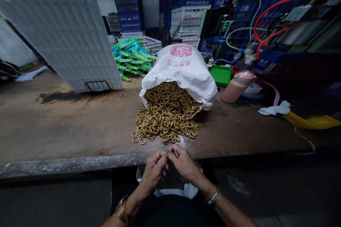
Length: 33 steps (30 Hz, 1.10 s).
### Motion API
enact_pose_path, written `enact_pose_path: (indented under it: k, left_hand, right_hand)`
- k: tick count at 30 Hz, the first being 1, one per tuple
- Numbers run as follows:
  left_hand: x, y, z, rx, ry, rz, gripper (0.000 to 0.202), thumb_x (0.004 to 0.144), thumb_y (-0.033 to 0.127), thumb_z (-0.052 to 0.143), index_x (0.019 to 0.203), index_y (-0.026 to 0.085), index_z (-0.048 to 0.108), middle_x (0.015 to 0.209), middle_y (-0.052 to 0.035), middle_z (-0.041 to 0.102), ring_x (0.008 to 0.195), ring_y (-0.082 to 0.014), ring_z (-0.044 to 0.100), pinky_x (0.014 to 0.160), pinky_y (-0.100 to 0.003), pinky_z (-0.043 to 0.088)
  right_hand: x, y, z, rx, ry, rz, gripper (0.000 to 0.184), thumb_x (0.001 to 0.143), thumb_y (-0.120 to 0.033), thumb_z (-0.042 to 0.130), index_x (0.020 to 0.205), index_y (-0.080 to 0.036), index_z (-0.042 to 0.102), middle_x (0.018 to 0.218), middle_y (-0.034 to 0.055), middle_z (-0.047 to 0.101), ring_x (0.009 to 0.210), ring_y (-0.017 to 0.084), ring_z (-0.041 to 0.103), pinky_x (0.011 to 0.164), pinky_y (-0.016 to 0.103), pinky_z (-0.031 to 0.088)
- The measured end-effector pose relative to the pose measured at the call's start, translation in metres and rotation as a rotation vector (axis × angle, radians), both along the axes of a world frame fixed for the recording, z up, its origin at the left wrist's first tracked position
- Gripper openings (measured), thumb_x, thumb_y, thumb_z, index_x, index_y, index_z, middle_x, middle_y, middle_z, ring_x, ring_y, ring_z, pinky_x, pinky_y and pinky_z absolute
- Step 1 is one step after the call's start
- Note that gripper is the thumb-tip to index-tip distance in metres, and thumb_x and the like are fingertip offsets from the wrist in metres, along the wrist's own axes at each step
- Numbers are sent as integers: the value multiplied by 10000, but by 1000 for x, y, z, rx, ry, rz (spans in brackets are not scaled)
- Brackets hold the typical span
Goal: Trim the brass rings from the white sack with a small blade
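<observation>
My left hand (154,169) and my right hand (186,166) meet at the fingertips, just in front of the table's near edge. A small brass-coloured ring (176,154), seen mostly edge-on, shows between the closed fingers of my right hand. The fingers of my left hand are curled and pinched; whatever they hold is hidden. Beyond my hands, a loose heap of brass-coloured rings (165,122) spills onto the table from the mouth of a white woven sack (181,65) lying on its side, with red printing on top.
The brown wooden table (80,124) has a worn front edge. A tall pale panel (77,32) stands at left, with blue-and-green plastic pieces (133,56) stacked beside it. Right of the sack are a green tray (220,75), a pink bottle (236,87) and a machine with red hoses (257,28).
</observation>
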<state>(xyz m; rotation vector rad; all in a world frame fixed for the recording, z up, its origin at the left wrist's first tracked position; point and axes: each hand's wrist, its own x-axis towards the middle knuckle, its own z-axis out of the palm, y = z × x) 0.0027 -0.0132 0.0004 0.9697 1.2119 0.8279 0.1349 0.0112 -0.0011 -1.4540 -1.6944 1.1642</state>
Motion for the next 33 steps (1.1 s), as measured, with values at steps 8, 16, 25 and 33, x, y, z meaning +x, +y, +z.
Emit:
enact_pose_path:
  k: [8,16,25,33]
  left_hand:
    - [-4,-2,0,-52,-199,58,349,716,509,536,715,162,496,544,58,457,380,-30,353,356,-143,253]
    - [-6,-3,4,-66,-176,132,379,688,532,555,704,171,440,572,53,474,397,-29,370,372,-137,272]
    - [-10,-3,-11,41,-154,119,378,728,550,495,719,179,425,507,67,446,369,-38,358,367,-149,277]
    - [-11,-7,-5,127,-119,115,355,745,521,498,710,170,451,554,48,456,413,-50,407,401,-162,333]
  right_hand:
    - [0,2,2,3,3,47,242,828,-300,326,660,-186,458,597,-18,503,591,115,481,579,216,350]
    - [-3,-6,1,98,-460,230,266,661,-67,390,851,-201,518,734,14,615,707,147,566,630,217,314]
    - [-9,-5,7,109,-653,225,294,659,-63,361,881,-191,506,749,27,623,710,160,577,596,230,280]
    - [-7,0,2,45,-538,384,194,715,-96,370,812,-187,510,710,22,621,648,130,550,543,222,249]
